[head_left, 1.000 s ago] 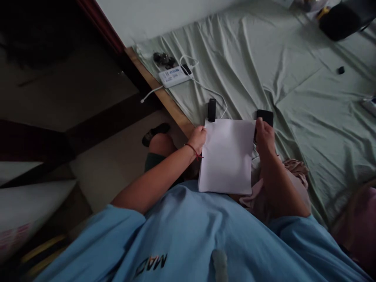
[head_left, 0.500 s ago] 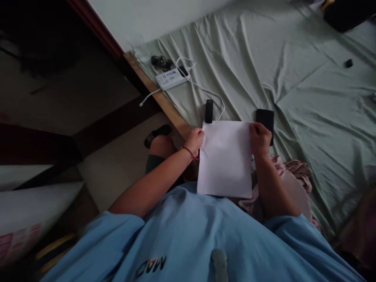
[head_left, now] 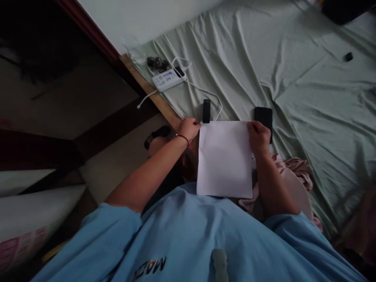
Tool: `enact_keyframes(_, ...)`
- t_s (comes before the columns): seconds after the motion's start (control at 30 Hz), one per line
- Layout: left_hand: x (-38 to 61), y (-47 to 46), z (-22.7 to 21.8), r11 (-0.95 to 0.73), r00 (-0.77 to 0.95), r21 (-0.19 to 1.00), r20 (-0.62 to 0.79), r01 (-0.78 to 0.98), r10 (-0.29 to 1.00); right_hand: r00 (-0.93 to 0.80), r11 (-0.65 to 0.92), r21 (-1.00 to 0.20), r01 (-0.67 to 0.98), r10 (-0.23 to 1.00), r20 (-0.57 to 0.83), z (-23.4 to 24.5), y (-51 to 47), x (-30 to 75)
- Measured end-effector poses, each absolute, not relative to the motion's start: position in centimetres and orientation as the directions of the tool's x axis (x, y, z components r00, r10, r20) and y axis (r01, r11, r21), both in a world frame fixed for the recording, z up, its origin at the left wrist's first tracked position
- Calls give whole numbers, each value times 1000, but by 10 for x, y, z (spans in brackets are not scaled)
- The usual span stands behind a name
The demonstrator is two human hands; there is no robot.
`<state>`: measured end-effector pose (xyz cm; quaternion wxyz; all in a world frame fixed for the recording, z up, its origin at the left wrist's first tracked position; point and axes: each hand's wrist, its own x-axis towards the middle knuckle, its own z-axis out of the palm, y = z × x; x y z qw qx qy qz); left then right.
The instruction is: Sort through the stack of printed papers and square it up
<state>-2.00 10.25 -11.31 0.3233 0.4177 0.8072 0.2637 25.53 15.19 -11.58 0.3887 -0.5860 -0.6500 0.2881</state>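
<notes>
A white sheet of paper (head_left: 225, 158), possibly more than one layer, lies in front of my body with its lower edge near my shirt. My left hand (head_left: 189, 128) pinches its upper left corner. Along the upper right edge, my right hand (head_left: 259, 136) grips the paper between thumb and curled fingers. Just past the top left corner is a black stapler-like object (head_left: 206, 111), its near end at the paper's edge. A black phone (head_left: 263, 117) lies behind my right hand, partly covered by it.
A white power strip (head_left: 169, 80) with a white cable rests near the bed's wooden edge (head_left: 147, 87), beside small dark round objects (head_left: 158, 62). Pink cloth (head_left: 298, 168) lies right of my right forearm. A small black item (head_left: 348, 56) sits far right on the green sheet (head_left: 305, 105).
My left hand has slid up along the paper's left edge to its top corner. My right hand keeps its grip on the right side. The view has shifted slightly.
</notes>
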Motion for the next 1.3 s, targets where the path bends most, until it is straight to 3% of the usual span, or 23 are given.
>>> enact_keyframes(0.1,-21,100,-107,460,-385,581,-257,671,886,-19,146,-822,550,987,162,-117,153,256)
enact_keyframes(0.2,-22,93,-98,328,-344,525,-70,786,936,-14,130,-822,555,989,147,-118,153,257)
enact_keyframes(0.3,-26,88,-94,42,-160,471,214,881,964,-2,109,-826,553,992,129,-117,153,256)
enact_keyframes(0.37,-33,88,-97,-162,26,428,306,889,952,0,106,-828,551,992,126,-117,152,256)
enact_keyframes(0.57,-56,93,-114,-388,271,392,321,834,907,-12,110,-824,555,992,125,-116,151,257)
enact_keyframes(0.77,-62,96,-120,-475,359,419,327,774,874,-5,96,-831,547,994,112,-118,150,257)
enact_keyframes(0.97,-59,97,-114,-440,333,427,303,790,893,-26,104,-858,503,994,105,-113,151,260)
enact_keyframes(1.1,-60,90,-109,-333,205,478,300,812,931,-109,71,-918,389,994,31,-103,147,262)
enact_keyframes(1.2,-53,72,-108,-182,-56,638,333,748,941,-165,-9,-974,227,985,-48,-94,143,263)
enact_keyframes(1.3,-35,47,-107,-121,-263,869,274,480,925,-204,-85,-992,91,974,-102,-86,140,265)
